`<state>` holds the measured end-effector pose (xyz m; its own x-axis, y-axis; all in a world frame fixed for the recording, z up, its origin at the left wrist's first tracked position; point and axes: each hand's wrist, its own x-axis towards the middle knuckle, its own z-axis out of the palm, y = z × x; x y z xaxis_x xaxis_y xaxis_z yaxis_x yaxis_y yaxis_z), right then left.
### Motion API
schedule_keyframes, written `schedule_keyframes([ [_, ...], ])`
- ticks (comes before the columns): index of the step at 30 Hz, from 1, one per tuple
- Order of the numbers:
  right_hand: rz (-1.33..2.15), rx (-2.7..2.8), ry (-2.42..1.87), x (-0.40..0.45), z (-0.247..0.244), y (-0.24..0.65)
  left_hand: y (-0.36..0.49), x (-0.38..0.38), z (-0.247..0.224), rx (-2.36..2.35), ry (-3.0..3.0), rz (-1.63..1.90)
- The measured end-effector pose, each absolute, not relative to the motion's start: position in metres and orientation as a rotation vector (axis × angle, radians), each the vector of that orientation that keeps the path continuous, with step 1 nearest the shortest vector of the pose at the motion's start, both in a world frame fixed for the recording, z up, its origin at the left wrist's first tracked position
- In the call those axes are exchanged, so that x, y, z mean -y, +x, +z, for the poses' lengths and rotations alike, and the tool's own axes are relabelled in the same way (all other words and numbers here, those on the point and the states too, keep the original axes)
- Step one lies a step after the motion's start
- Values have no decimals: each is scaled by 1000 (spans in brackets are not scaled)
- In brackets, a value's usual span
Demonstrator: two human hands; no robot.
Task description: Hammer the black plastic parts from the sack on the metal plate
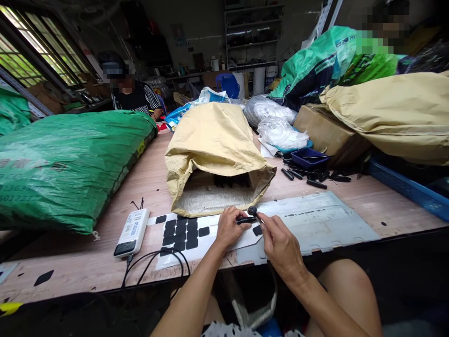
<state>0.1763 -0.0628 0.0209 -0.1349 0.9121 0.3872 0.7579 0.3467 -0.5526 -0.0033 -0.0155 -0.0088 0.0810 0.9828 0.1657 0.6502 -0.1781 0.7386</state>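
My left hand [229, 227] is closed on a slim black handle [246, 220] just above the table's near edge. In my right hand [280, 241] is a thin metal rod with a round black head [252, 211], its head close over the black handle. Beneath and left of my hands lies a white sheet [206, 248] with rows of black rounded squares [180, 234]. A single black square [257, 230] shows between my hands. Behind them the open mouth of a tan sack [213, 140] faces me, with dark items inside.
A green sack [70, 164] fills the left side. Near it lies a white power bank [132, 231] with black cables. Right: black handles [316, 184], a dark blue tray [310, 158], a cardboard box [326, 133] and a blue crate [410, 187]. A person [131, 93] sits across the table.
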Motion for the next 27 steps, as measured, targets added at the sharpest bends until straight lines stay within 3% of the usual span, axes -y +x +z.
schedule_keyframes([
  [7, 185, 1833, -1569, 50, 24, 198, -2, 16, -7, -1610, 1876, 918],
  [16, -104, 1869, -1995, -39, -4, 249, -1, 19, 1, -1629, 1862, 885],
  [23, -297, 1891, -2018, -53, -17, 242, -4, 15, 2, -1594, 1884, 906],
  [27, -284, 1909, -2040, -51, -14, 242, 1, 54, 24, -1452, 1915, 1050],
])
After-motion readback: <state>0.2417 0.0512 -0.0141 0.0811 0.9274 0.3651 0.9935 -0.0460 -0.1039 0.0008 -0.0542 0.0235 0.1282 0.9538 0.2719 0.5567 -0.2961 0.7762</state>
